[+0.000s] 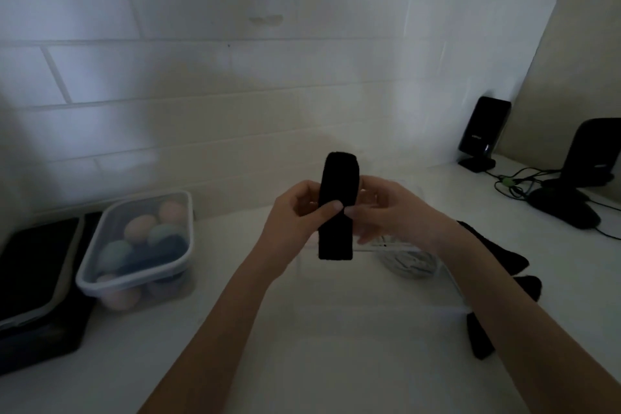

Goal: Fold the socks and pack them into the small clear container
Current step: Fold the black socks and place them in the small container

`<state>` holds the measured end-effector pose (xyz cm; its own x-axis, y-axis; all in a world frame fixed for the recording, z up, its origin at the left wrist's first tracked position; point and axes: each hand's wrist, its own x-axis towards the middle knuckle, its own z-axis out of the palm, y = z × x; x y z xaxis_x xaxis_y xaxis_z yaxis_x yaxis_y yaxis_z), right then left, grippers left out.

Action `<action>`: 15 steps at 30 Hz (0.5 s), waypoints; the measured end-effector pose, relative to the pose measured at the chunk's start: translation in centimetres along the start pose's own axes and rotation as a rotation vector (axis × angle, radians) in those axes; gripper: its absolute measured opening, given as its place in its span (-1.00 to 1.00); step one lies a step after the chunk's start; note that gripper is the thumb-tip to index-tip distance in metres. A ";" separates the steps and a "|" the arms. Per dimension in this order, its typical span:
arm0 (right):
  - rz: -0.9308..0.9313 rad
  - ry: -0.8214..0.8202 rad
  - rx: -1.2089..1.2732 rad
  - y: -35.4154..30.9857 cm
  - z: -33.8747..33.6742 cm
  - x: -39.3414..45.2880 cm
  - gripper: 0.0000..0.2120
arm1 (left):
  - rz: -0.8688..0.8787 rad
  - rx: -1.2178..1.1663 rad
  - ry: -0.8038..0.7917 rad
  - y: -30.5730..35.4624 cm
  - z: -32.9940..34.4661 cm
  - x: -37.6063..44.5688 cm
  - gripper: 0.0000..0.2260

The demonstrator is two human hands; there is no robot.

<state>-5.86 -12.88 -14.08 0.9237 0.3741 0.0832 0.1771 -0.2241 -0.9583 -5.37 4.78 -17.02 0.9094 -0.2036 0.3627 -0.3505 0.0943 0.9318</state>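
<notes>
Honestly the whole feed is dim and soft, so I can't make out much detail. The black sock (337, 205) covers part of my left hand (295, 212) and right hand (386, 212), fingers behind it are hidden. The small clear container (379, 304) barely shows, its edges fade into the counter. My right arm hides part of the dark socks (504, 255) beside it. The black case (33, 279) is cut off at the left edge, and the right speaker (591, 161) runs off the right edge.
</notes>
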 end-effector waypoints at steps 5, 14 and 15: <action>-0.032 0.009 0.149 0.0 -0.7 0.0 -0.83 | -0.032 -0.061 -0.044 -0.1 -0.2 0.3 -0.82; -0.048 0.023 0.113 0.4 -0.4 0.5 -0.76 | -0.063 -0.106 -0.105 0.6 0.2 -0.1 -0.74; -0.062 0.048 0.070 0.3 -0.3 0.5 -0.75 | -0.064 -0.114 -0.106 0.9 0.3 -0.1 -0.75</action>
<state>-5.24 -13.07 -14.24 0.9274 0.3410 0.1540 0.2115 -0.1382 -0.9675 -5.88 4.59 -16.25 0.8982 -0.3137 0.3080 -0.2597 0.1869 0.9474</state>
